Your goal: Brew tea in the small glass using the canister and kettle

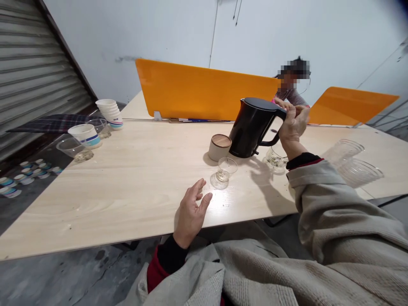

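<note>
My right hand (292,125) grips the handle of a black electric kettle (250,129), which is slightly tilted, its spout to the left. The kettle's base is close to the tabletop; I cannot tell whether it touches. My left hand (191,210) is open above the near part of the table, fingers apart and holding nothing. Just beyond its fingertips stands a small clear cup (227,166) with something pale at its bottom. A pale canister with a wooden lid (219,148) is left of the kettle. Behind my right wrist, a clear cup with green-brown bits (276,160) is partly hidden.
On the light wooden table (127,187), stacked paper cups (110,114), another paper cup (84,135) and clear cups (75,149) stand left. Clear stacked cups (360,172) lie right. Orange dividers (204,91) line the back; a person (291,83) is beyond. Several small cups (27,176) are on the floor.
</note>
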A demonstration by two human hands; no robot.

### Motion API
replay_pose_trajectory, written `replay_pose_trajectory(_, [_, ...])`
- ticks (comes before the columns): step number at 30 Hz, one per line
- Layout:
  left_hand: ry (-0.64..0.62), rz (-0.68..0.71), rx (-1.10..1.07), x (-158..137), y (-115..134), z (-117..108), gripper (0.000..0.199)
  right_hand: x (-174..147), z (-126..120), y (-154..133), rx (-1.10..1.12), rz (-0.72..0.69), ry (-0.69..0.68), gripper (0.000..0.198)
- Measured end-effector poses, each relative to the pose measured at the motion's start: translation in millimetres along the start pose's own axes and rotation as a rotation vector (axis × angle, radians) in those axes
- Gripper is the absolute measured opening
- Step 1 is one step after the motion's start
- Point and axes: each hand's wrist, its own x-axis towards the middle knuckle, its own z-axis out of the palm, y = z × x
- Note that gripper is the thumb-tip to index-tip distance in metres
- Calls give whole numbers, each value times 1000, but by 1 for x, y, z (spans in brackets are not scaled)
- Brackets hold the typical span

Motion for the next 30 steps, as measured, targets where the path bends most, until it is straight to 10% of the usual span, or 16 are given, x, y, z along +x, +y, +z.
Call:
replay_pose_trajectory(3, [-4,5,9,-1,2,0,53,-11,-5,-22,-121,-331,-97,32])
replay_pose_trajectory(6, [7,22,15,-2,3,0,51,-24,8,-53,-206,-653,-475,28])
replay_pose_trajectory(12, [-5,8,9,-2,8,-1,47,-36,65,-90,-487,-867,-937,36])
replay_pose_trajectory(22, [-12,-3,-11,-3,12,-2,44,-46,109,-72,-677,-827,-1086,28])
replay_pose_trajectory(30, [19,-18,-42,-2,10,-2,45,-49,109,-88,-373,-578,-992,19])
